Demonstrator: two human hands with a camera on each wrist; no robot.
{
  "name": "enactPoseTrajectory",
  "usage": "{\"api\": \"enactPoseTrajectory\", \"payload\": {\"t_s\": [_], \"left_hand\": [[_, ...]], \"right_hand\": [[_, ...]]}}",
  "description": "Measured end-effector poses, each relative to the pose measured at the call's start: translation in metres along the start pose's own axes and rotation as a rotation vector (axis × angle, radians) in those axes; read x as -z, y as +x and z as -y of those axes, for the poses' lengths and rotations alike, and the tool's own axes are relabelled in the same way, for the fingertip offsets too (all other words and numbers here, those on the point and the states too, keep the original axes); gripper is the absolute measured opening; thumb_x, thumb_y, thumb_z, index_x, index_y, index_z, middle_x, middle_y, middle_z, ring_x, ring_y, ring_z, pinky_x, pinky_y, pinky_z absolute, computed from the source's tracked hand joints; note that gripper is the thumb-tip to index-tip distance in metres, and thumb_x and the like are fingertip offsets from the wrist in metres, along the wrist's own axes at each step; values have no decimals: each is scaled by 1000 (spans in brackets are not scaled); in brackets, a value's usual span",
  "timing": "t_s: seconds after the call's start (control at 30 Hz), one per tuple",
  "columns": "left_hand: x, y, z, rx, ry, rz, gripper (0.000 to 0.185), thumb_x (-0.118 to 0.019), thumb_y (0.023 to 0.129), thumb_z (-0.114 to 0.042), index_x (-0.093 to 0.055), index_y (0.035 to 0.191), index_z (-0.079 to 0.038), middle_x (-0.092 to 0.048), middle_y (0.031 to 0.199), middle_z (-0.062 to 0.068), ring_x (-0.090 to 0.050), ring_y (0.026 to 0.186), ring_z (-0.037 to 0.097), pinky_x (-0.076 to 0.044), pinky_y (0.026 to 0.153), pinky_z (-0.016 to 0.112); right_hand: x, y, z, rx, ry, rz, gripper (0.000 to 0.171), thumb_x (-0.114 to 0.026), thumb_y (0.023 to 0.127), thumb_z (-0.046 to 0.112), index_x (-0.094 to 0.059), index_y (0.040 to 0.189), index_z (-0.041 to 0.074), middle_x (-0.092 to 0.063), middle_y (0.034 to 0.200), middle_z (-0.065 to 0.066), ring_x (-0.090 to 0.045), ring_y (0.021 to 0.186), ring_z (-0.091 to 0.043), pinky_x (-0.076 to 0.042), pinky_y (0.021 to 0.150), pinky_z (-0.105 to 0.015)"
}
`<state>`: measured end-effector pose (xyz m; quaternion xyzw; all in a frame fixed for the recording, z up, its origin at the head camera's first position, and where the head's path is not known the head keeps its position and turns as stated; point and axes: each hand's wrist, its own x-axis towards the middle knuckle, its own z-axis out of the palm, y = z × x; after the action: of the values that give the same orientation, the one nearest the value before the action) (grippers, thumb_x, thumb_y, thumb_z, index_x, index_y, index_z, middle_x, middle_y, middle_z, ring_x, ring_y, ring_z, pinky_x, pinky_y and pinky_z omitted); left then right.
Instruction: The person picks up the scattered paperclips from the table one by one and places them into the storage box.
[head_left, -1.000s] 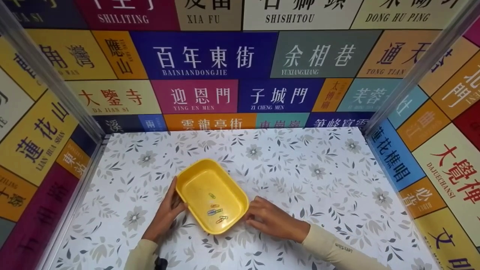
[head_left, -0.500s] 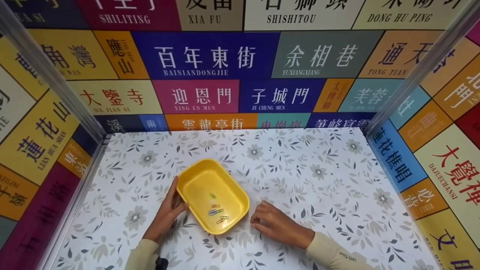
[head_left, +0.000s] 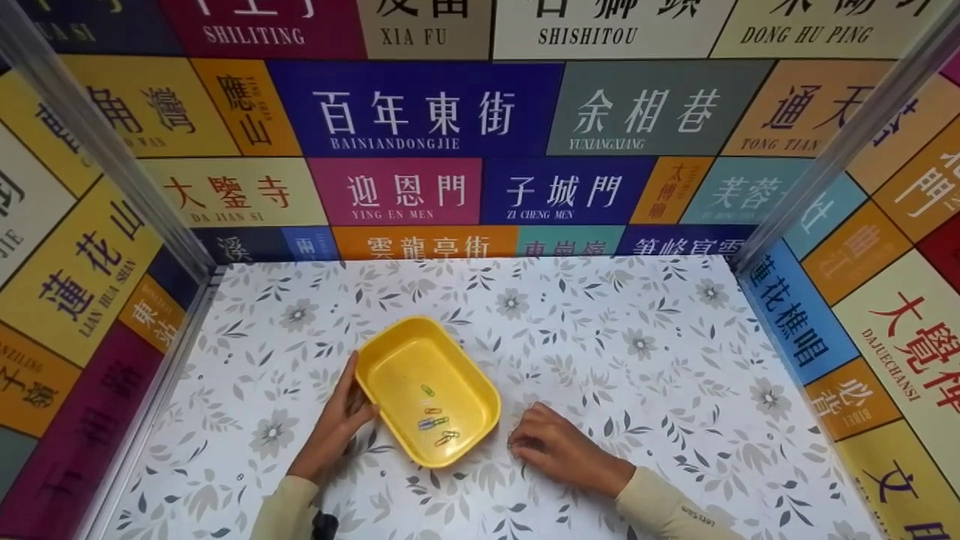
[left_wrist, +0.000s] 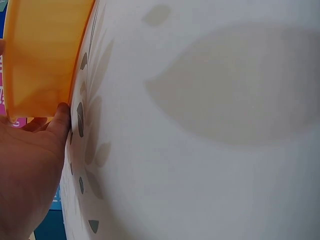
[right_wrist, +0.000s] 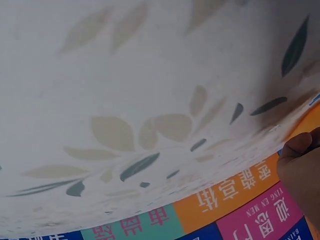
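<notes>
The head view looks steeply down on the worktop (head_left: 600, 337), with the yellow tray (head_left: 427, 390) low at centre. The left wrist view sits almost on the worktop (left_wrist: 210, 125), close against the tray (left_wrist: 42, 55). The right wrist view skims the same floral surface (right_wrist: 150, 90) toward the lettered wall (right_wrist: 225, 200).

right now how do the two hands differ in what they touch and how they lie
The left hand lies against the yellow tray's side with straight fingers; the right hand is apart from the tray, fingers curled, holding nothing visible. Both rest on the floral table, sleeves cream.
</notes>
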<state>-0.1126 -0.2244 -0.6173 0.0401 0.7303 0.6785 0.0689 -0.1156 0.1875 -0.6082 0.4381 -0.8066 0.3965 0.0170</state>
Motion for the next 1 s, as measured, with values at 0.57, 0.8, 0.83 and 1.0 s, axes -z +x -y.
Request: {"api": "enactPoseTrajectory", "payload": {"t_s": [0.57,0.8,0.83,1.0], "left_hand": [[0,-2,0,-7,19,-13,98,-67,110,-8,1,179,-22,-4,186,3,-17,169,29,-29,121,9],[-1,-2,0,-2,10,-24,99,-68,109,-7,0,180,-23,-7,186,3,-20,169,29,-29,121,10],[-1,-2,0,-1,11,-26,99,-68,109,-7,0,180,-23,-7,186,3,-19,169,29,-29,122,10],[-2,-1,-1,4,14,-26,98,-68,109,-9,-1,180,-22,-5,186,2,-19,169,28,-28,122,9]], "right_hand": [[-4,-11,-21,-66,34,-38,13,-86,94,7,-81,106,10,-68,96,2,-59,90,-13,-55,79,-25],[-3,-7,-25,-63,34,-31,14,-86,96,8,-82,110,9,-70,97,-1,-61,91,-15,-56,80,-27],[-3,-6,-25,-65,34,-26,15,-85,96,8,-82,110,9,-70,98,-1,-61,92,-15,-56,80,-27],[-3,-3,-26,-72,32,-14,16,-84,99,9,-82,115,11,-71,101,-1,-61,92,-15,-56,80,-28]]}}
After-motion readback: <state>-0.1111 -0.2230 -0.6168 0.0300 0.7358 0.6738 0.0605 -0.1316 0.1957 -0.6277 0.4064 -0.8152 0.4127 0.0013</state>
